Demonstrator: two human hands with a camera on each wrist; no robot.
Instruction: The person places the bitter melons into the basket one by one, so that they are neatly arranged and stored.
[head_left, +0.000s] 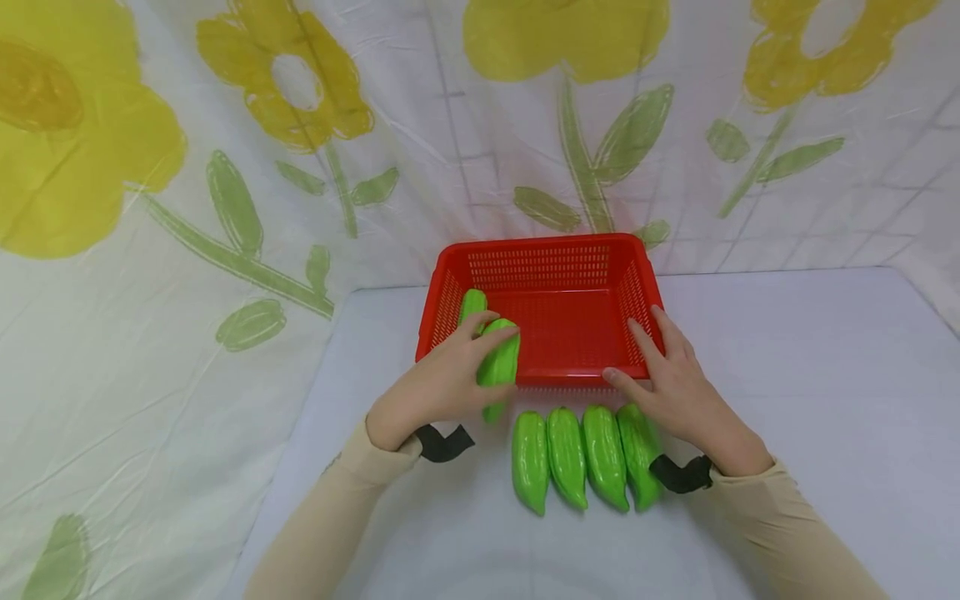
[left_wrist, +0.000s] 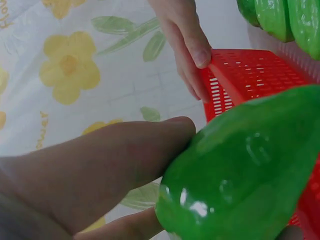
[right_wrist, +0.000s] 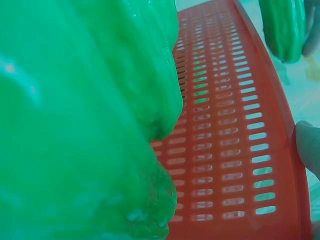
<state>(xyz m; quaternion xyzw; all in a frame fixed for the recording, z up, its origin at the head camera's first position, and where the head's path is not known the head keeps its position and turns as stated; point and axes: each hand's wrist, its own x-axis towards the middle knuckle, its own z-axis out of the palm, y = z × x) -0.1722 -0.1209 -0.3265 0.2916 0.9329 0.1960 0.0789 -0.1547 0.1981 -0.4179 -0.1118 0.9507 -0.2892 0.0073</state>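
Note:
My left hand (head_left: pixel 442 375) grips a glossy, tapered green pepper (head_left: pixel 501 358) above the front left part of the red plastic basket (head_left: pixel 555 379). In the left wrist view this pepper (left_wrist: pixel 240 170) fills the lower right, with the thumb against its side. Another green pepper (head_left: pixel 471 307) lies inside the basket at its left wall. My right hand (head_left: pixel 678 387) rests at the basket's front right corner, fingers extended and thumb touching the front rim. Several green peppers (head_left: pixel 566 458) lie in a row before the basket, the rightmost partly beneath the right hand and wrist.
A white-covered table (head_left: pixel 810 375) carries the basket and peppers. Behind and to the left hangs a white cloth (head_left: pixel 420 167) printed with yellow flowers, close to the basket's back edge. Each wrist wears a black strap (head_left: pixel 446 443).

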